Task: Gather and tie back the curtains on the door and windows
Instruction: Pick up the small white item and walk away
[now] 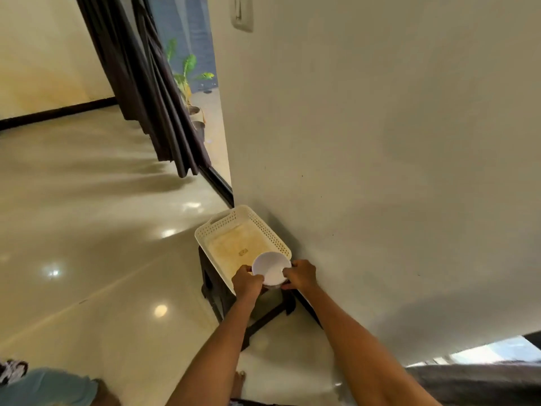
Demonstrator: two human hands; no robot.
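Your left grip [247,282] & right grip [301,273] each pinch white bowl [270,269] by rim, over basket [234,218] on dark stool [217,301] by wall [380,142]. Dark curtain [152,92] hangs at doorway [213,136], upper left, well apart from you.

At lower centre of the frame, the left hand [247,281] and right hand [301,273] grip opposite edges of a white round dish [270,268] at the near end of a cream perforated basket [234,218]. The basket rests on a dark stool [216,297], close against the wall [380,142]. At upper left, a dark curtain [152,98] hangs ungathered beside the doorway, with potted plants [184,71] beyond it.
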